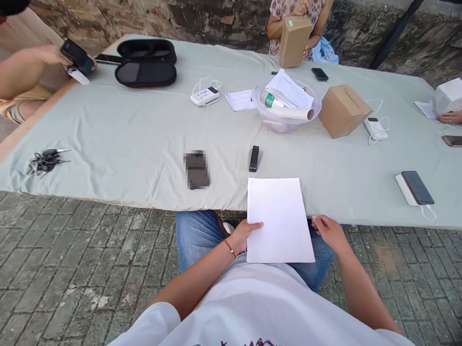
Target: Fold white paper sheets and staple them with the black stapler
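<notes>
White T-shirt (264, 305) nearest the camera, jeans (200, 237) just past it. White paper (280, 220) sits centered ahead of the torso, far part over the table, near part over the lap; can't tell if it's one sheet or a thin stack, or whether it touches the cloth. Key relation: paper lies between the two hands, long axis running roughly away from the body. Left hand (246, 234) is the nearer one, gripping the left edge, thumb on top, fingers hidden underneath. Right hand (329, 233) is just beside the right edge, apart from it, fingers loosely curled; no object visible in it, can't tell if the fingertips meet. Small black stapler-like object (253, 158) is just beyond the paper's far edge, left end, also pointing away; paper stands between it and the hands. Pixelated dark item (197, 170) left of that, keys (47, 161) far left. Clear bowl (285, 127) of papers and cardboard box (343, 111) farther back, phone on a white block (418, 188) well right. Co-workers at the left, far and right sides.
</notes>
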Available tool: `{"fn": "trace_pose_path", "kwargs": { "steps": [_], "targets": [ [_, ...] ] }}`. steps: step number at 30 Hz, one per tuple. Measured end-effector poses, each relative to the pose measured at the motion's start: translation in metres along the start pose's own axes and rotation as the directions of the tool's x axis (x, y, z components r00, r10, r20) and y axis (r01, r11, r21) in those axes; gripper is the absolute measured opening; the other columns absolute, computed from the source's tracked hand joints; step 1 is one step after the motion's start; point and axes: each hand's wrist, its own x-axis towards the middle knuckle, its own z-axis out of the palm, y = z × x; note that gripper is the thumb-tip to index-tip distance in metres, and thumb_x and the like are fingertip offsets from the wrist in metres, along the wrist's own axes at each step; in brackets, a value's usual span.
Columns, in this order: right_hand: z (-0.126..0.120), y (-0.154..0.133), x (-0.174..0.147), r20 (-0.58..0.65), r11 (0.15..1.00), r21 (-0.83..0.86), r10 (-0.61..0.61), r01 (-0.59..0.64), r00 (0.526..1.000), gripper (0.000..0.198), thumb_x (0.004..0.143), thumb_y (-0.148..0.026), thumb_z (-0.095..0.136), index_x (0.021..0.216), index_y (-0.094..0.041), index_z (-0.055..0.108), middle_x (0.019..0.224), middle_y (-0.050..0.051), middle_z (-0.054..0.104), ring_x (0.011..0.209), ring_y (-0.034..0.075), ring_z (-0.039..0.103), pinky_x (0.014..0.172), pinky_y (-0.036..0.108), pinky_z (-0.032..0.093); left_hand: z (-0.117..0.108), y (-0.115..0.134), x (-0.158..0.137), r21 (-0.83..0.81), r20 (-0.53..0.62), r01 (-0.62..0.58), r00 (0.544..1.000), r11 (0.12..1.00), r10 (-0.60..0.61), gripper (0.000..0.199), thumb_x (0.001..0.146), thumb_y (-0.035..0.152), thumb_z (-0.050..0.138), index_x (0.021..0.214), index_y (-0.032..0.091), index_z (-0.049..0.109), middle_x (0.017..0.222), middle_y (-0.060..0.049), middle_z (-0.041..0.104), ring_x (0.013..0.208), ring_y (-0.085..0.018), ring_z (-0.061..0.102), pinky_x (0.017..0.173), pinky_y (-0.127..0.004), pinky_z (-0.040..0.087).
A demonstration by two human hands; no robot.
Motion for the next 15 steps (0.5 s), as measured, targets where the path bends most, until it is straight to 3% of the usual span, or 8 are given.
{"fn": "trace_pose_path", "kwargs": {
  "steps": [4, 8, 12, 15],
  "targets": [
    [0.031, 0.02, -0.037, 0.137, 0.933, 0.341, 0.073, -0.116, 0.988, 0.036, 0.079, -0.052, 0.072, 0.102, -0.024, 0.066, 0.103, 0.006, 0.075, 0.094, 0.024, 0.069, 0.077, 0.034, 0.056, 0.004, -0.004, 0.0, -0.001, -0.004, 0.014, 1.0, 1.0, -0.014, 0.05, 0.059, 0.017, 0.088, 0.105, 0.006, 0.072, 0.109, -0.02, 0.074, 0.088, -0.03, 0.073, 0.095, -0.048, 0.054],
    [0.059, 0.012, -0.041, 0.172, 0.782, 0.584, 0.141, -0.216, 0.975, 0.041, 0.069, -0.045, 0.082, 0.101, -0.023, 0.068, 0.102, 0.006, 0.077, 0.087, 0.026, 0.072, 0.076, 0.038, 0.059, 0.005, -0.004, -0.004, -0.096, 0.018, 0.029, 0.999, 0.995, -0.027, 0.046, 0.07, 0.031, 0.083, 0.107, 0.007, 0.07, 0.108, -0.02, 0.074, 0.094, -0.031, 0.073, 0.096, -0.047, 0.054],
    [0.051, 0.009, -0.028, 0.253, 0.702, 0.658, 0.136, -0.273, 0.958, 0.039, 0.07, -0.045, 0.081, 0.101, -0.023, 0.073, 0.1, 0.007, 0.077, 0.088, 0.028, 0.074, 0.08, 0.041, 0.061, 0.001, 0.0, -0.01, -0.127, 0.003, -0.042, 0.999, 0.991, 0.043, 0.037, 0.075, 0.035, 0.078, 0.101, 0.009, 0.071, 0.101, -0.017, 0.076, 0.099, -0.031, 0.072, 0.097, -0.046, 0.054],
    [0.033, 0.019, -0.019, 0.132, 0.768, 0.611, 0.14, -0.192, 0.981, 0.034, 0.072, -0.046, 0.079, 0.097, -0.023, 0.075, 0.096, 0.007, 0.078, 0.085, 0.029, 0.074, 0.076, 0.04, 0.062, -0.002, 0.002, -0.011, -0.073, -0.043, -0.141, 0.989, 0.987, 0.138, 0.034, 0.071, 0.029, 0.081, 0.097, 0.01, 0.071, 0.099, -0.016, 0.076, 0.098, -0.031, 0.072, 0.096, -0.046, 0.054]
  ]
}}
